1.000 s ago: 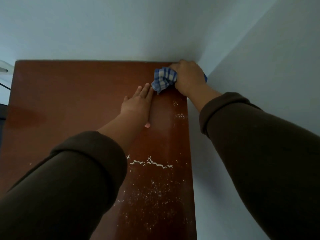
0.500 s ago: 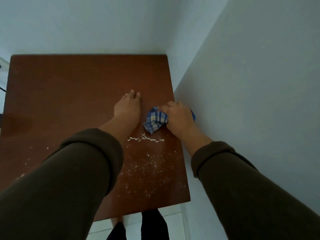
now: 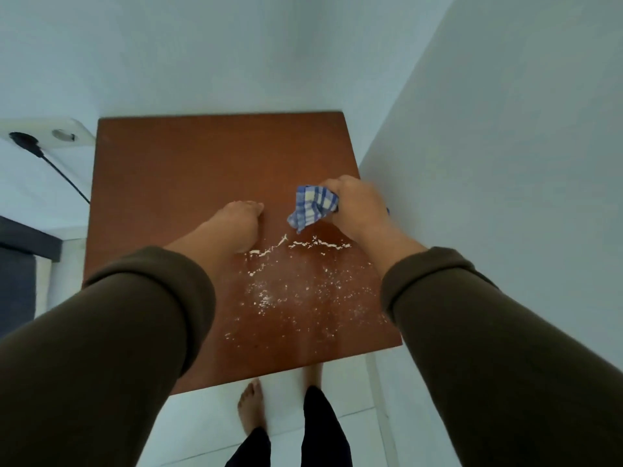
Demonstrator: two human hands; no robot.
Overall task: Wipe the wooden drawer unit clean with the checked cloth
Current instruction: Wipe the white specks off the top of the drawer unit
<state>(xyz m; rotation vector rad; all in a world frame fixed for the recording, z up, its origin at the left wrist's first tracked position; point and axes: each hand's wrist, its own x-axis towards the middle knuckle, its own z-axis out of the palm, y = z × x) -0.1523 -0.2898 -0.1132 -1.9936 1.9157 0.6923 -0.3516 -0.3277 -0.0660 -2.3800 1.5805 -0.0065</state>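
The top of the reddish-brown wooden drawer unit (image 3: pixel 188 170) fills the middle of the head view. My right hand (image 3: pixel 359 205) grips the bunched blue-and-white checked cloth (image 3: pixel 312 207) and holds it on the top near the right edge. Just in front of the cloth lies a line of white crumbs (image 3: pixel 303 245), with finer white specks (image 3: pixel 290 298) scattered toward the near edge. My left hand (image 3: pixel 243 225) rests flat on the top to the left of the cloth and holds nothing. Both sleeves are dark brown.
A pale wall (image 3: pixel 505 163) runs close along the unit's right side and another stands behind it. A white socket (image 3: pixel 60 134) with a black plug and cable (image 3: pixel 64 173) is on the left. Dark furniture (image 3: pixel 20 264) stands lower left. My bare feet (image 3: pixel 251 409) stand on white tiles.
My right hand has dragged the cloth from the far right corner back toward me, along the right edge. My left hand slid back with it. The view has tilted down to show the floor.
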